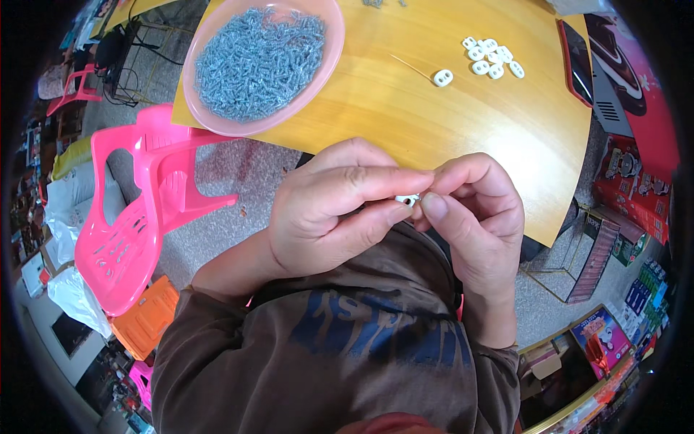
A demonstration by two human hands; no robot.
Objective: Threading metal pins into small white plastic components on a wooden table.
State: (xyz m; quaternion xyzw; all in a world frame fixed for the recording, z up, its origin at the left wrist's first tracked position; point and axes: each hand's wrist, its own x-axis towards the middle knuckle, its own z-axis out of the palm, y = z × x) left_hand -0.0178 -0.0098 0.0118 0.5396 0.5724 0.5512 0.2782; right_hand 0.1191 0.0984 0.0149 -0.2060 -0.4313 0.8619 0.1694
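My left hand [329, 206] is closed, pinching a small white plastic cord lock [405, 199] with holes in it between thumb and forefinger. Close against it, the fingertips of my right hand [481, 217] are pressed together beside the cord lock. A small metallic bit shows between the two hands, but most of what the right fingers hold is hidden. On the yellow table [361, 108], a pink bowl [335, 36] holds a heap of small metal springs [256, 65]. Farther right lie several white two-hole cord locks [488, 54], with a single one [443, 77] beside a thin wooden stick [410, 65].
A phone-like device [575, 64] with a red edge lies at the table's right side. Pink plastic chairs [155, 177] stand to the left, near an orange plastic stool [144, 318]. Boxes and a red printed carton [632, 188] are at the right.
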